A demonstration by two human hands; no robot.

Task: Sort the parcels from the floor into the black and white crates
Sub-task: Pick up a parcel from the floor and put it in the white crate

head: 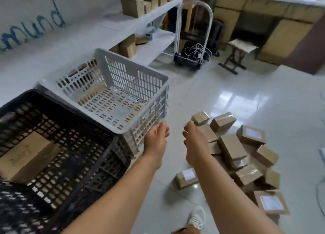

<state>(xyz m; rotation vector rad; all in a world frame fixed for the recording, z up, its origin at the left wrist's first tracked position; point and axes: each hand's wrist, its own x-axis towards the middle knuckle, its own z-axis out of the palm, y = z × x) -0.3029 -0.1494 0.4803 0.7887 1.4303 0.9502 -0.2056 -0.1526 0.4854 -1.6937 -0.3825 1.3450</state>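
Two crates side by side at floor level: black crate (pixel 58 137) nearest, white crate (pixel 112 93) just beyond it, walls touching or nearly so. Black one holds one brown parcel (pixel 28 156) lying flat on its bottom; white one shows only its slotted floor. Pile of brown parcels (pixel 242 156) on the tiled floor (pixel 246 100) to the right of the crates, several with white labels up, one labelled parcel (pixel 186 177) lying apart on the pile's near-left side. Both arms stretched out between crates and pile. Left hand (pixel 156 137) sits by the white crate's near-right corner, fingers loosely curled, nothing visibly in it; contact with the rim can't be told. Right hand (pixel 194 137) is just over the pile's far-left edge, fingertips pinched on a small taped parcel (pixel 200 118). White shelf rack (pixel 158 14) with more boxes stands past the crates; shoe (pixel 196 218) at the bottom edge.
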